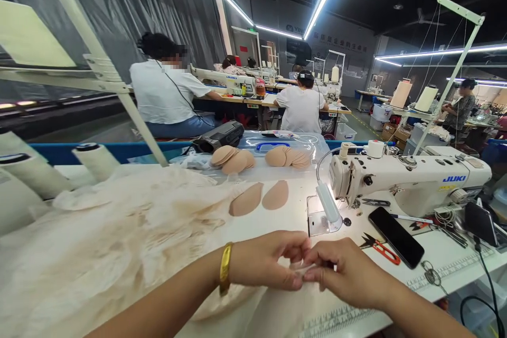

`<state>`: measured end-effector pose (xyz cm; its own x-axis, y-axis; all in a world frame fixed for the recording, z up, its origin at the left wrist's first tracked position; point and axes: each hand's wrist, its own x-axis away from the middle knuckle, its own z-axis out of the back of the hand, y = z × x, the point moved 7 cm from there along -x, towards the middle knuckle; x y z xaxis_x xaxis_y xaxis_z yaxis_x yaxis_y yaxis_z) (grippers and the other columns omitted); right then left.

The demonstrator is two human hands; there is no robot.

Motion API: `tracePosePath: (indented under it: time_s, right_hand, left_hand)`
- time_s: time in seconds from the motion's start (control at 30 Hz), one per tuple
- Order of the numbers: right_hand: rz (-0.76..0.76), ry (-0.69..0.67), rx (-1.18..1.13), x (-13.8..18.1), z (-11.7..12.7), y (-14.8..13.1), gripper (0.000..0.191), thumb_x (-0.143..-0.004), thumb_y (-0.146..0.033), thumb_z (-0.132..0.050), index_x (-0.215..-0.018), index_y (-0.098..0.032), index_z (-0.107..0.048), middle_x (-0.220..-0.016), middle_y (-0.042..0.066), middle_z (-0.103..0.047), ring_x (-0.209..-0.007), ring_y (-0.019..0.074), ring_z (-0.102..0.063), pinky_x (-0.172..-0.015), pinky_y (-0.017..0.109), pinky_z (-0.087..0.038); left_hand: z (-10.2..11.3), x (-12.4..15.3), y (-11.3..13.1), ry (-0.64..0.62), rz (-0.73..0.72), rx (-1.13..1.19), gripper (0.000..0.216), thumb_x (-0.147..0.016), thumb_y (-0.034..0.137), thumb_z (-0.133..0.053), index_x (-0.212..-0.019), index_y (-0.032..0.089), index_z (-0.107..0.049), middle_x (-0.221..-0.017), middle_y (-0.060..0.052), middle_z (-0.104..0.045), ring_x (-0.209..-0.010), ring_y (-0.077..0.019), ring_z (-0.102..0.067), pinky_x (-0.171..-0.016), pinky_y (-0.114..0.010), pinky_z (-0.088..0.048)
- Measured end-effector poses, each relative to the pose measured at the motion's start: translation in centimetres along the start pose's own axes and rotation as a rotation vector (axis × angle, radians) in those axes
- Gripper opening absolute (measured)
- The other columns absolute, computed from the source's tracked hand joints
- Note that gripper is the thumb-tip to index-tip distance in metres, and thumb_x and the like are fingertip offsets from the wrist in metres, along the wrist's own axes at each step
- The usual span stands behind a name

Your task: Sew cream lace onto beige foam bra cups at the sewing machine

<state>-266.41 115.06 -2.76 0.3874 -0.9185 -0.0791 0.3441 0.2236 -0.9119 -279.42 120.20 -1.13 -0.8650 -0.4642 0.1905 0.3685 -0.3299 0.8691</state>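
Note:
Both hands meet over the white sewing table, in front of the sewing machine (420, 174). My left hand (269, 261), with a gold bracelet at the wrist, pinches the edge of a thin, pale fabric (283, 309). My right hand (344, 272) pinches the same edge right beside it, fingertips almost touching. The fabric hangs down towards me. Beyond the hands lie two flat beige teardrop-shaped pads, a left one (246, 199) and a right one (276, 195). A large heap of sheer cream fabric (130, 232) spreads over the left side of the table.
Orange-handled thread snips (386, 252) and a black phone (396, 236) lie right of my hands. A small lamp (328, 203) hangs at the needle area. Stacked beige pads (233, 159) rest on a clear plastic box (317, 143). Thread cones (95, 161) stand left. Other people sit ahead.

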Motion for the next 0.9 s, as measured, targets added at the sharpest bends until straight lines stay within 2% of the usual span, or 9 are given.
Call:
tracePosePath:
  time_s: [0.07, 0.13, 0.2, 0.27, 0.37, 0.5, 0.67, 0.8, 0.9]
  right_hand:
    - [0.147, 0.158, 0.242, 0.4, 1.7, -1.7, 0.013, -0.099, -0.028, -0.061, -0.093, -0.023, -0.072, -0.080, 0.002, -0.070, -0.070, 0.0176, -0.064, -0.068, 0.028, -0.048]
    - [0.328, 0.340, 0.473, 0.9, 2.5, -3.3, 0.020, -0.104, -0.023, -0.052, -0.098, -0.023, -0.071, -0.082, 0.005, -0.073, -0.075, 0.0201, -0.066, -0.069, 0.030, -0.049]
    - [0.461, 0.435, 0.581, 1.1, 2.1, -3.6, 0.026, -0.106, -0.017, -0.045, -0.105, -0.023, -0.071, -0.097, 0.009, -0.077, -0.086, 0.0217, -0.071, -0.075, 0.032, -0.052]
    - [0.520, 0.435, 0.623, 0.6, 1.1, -2.7, 0.031, -0.105, -0.011, -0.042, -0.112, -0.024, -0.070, -0.115, 0.011, -0.077, -0.102, 0.0216, -0.071, -0.085, 0.033, -0.054]
    - [0.514, 0.326, 0.752, -0.7, 0.0, 0.2, 0.031, -0.102, -0.007, -0.044, -0.102, -0.024, -0.070, -0.112, 0.006, -0.077, -0.096, 0.0184, -0.069, -0.081, 0.029, -0.051]
    - [0.589, 0.066, 0.979, -1.9, -0.1, 3.7, 0.024, -0.104, -0.012, -0.051, -0.087, -0.022, -0.065, -0.092, 0.001, -0.073, -0.076, 0.0154, -0.058, -0.067, 0.028, -0.039]
    - [0.669, 0.010, 1.024, -2.1, 2.1, 4.7, 0.023, -0.102, -0.007, -0.052, -0.087, -0.021, -0.063, -0.103, 0.003, -0.074, -0.078, 0.0167, -0.056, -0.065, 0.030, -0.035]
    - [0.564, 0.094, 1.000, -1.7, 3.4, 5.1, 0.023, -0.095, -0.004, -0.056, -0.099, -0.025, -0.067, -0.114, 0.002, -0.073, -0.092, 0.0195, -0.057, -0.066, 0.030, -0.033]
    - [0.493, 0.058, 1.010, -1.3, 3.5, 5.4, 0.027, -0.094, -0.004, -0.054, -0.098, -0.027, -0.068, -0.101, 0.000, -0.069, -0.089, 0.0188, -0.053, -0.065, 0.029, -0.031]
  left_hand:
    - [1.0, -0.1, -0.2, 0.109, 0.027, -0.027, 0.033, -0.074, 0.050, -0.067, -0.076, 0.023, -0.047, -0.071, 0.005, -0.048, -0.066, -0.0157, -0.046, -0.058, -0.025, -0.037]
    - [2.5, 0.7, -0.2, 0.325, 0.005, -0.157, 0.031, -0.081, 0.044, -0.061, -0.073, 0.024, -0.039, -0.068, 0.006, -0.039, -0.063, -0.0147, -0.037, -0.056, -0.026, -0.029]
    - [3.6, 2.2, 0.3, 0.554, -0.084, -0.415, 0.023, -0.086, 0.034, -0.054, -0.072, 0.024, -0.039, -0.066, 0.005, -0.042, -0.061, -0.0159, -0.038, -0.057, -0.029, -0.030]
    - [3.3, 3.8, 1.1, 0.702, -0.224, -0.749, 0.017, -0.090, 0.021, -0.048, -0.074, 0.024, -0.048, -0.066, 0.002, -0.052, -0.061, -0.0187, -0.046, -0.060, -0.032, -0.034]
    - [0.8, 4.6, 0.8, 0.639, -0.332, -1.058, 0.020, -0.088, 0.009, -0.049, -0.080, 0.024, -0.059, -0.078, -0.002, -0.067, -0.068, -0.0235, -0.057, -0.065, -0.036, -0.040]
    - [-2.1, 2.8, -0.6, 0.388, -0.306, -1.058, 0.019, -0.084, 0.007, -0.064, -0.077, 0.023, -0.057, -0.083, -0.001, -0.070, -0.072, -0.0243, -0.063, -0.064, -0.036, -0.044]
    - [-2.4, -1.4, -1.1, 0.380, -0.310, -1.139, 0.035, -0.076, -0.010, -0.047, -0.088, 0.020, -0.062, -0.090, -0.005, -0.071, -0.077, -0.0246, -0.065, -0.068, -0.037, -0.049]
    - [-2.3, -3.1, -2.3, 0.421, -0.271, -1.106, 0.020, -0.090, 0.003, -0.053, -0.081, 0.020, -0.060, -0.082, -0.005, -0.067, -0.067, -0.0236, -0.061, -0.056, -0.035, -0.048]
    - [-2.7, -2.6, -2.0, 0.508, -0.395, -1.070, 0.023, -0.098, 0.005, -0.047, -0.085, 0.018, -0.062, -0.093, -0.008, -0.069, -0.082, -0.0250, -0.065, -0.070, -0.038, -0.055]
